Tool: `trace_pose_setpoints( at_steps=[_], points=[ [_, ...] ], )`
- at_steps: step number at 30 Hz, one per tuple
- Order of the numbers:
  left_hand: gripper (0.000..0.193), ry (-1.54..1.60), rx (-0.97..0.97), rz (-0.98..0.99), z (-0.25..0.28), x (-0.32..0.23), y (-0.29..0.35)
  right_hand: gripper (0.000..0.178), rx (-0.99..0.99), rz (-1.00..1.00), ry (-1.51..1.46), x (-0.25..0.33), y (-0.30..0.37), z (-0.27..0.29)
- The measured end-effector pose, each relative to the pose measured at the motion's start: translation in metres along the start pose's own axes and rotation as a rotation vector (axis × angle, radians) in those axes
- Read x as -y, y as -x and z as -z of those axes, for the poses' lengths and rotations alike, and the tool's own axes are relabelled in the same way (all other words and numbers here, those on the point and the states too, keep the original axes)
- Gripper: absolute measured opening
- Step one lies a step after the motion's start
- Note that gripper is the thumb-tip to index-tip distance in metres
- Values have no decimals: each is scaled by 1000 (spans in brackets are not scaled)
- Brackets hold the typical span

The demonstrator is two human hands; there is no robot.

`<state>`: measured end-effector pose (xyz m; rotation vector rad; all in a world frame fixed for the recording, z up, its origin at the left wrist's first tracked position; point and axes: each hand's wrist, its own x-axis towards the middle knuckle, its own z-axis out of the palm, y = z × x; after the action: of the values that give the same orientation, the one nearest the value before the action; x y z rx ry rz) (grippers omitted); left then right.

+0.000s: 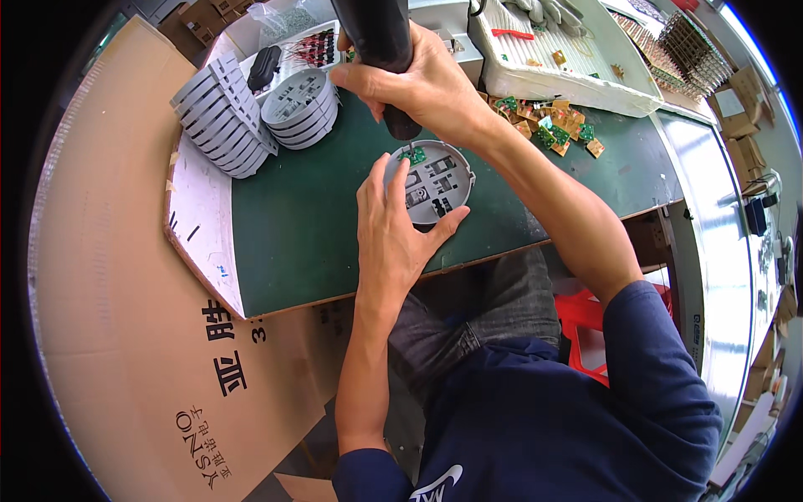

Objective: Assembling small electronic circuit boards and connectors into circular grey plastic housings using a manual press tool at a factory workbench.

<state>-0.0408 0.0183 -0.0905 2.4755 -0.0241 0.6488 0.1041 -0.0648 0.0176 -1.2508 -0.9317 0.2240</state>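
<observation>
My right hand [435, 88] is wrapped round a thick black power screwdriver [374, 33], held upright. Its tip points down at a small green circuit board [416, 154] near the far rim of a round grey plastic housing [456, 191]. My left hand [391, 213] steadies that housing on the bench, thumb at the near right edge and fingers along the left side and over the rim. Several dark clips and cut-outs show inside the housing. Whether the tip touches a screw is too small to tell.
Tall stacked grey housings [222, 117] and a shorter stack [301, 109] stand at the back left. Loose small circuit boards [556, 125] lie on the green bench [309, 226] at right. Behind them sits a white foam tray [577, 88]. A large cardboard sheet [117, 209] flanks the left side.
</observation>
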Motion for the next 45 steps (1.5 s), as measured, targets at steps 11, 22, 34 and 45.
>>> trace_pose_setpoints(
  at_steps=[11, 22, 34, 45],
  points=[
    [92, -37, -41, -15, 1, 1, 2, 51, -89, 57, 154, -5, -1, -11],
    [90, -474, 394, -100, 111, 95, -198, 40, -133, 105, 229, 30, -4, 10],
    [112, -500, 523, 168, 133, 65, -190, 75, 299, 113, 1194, -4, 170, 11],
    [108, 48, 123, -106, 86, 29, -48, 32, -641, -89, 1043, 38, 243, 120]
  ],
)
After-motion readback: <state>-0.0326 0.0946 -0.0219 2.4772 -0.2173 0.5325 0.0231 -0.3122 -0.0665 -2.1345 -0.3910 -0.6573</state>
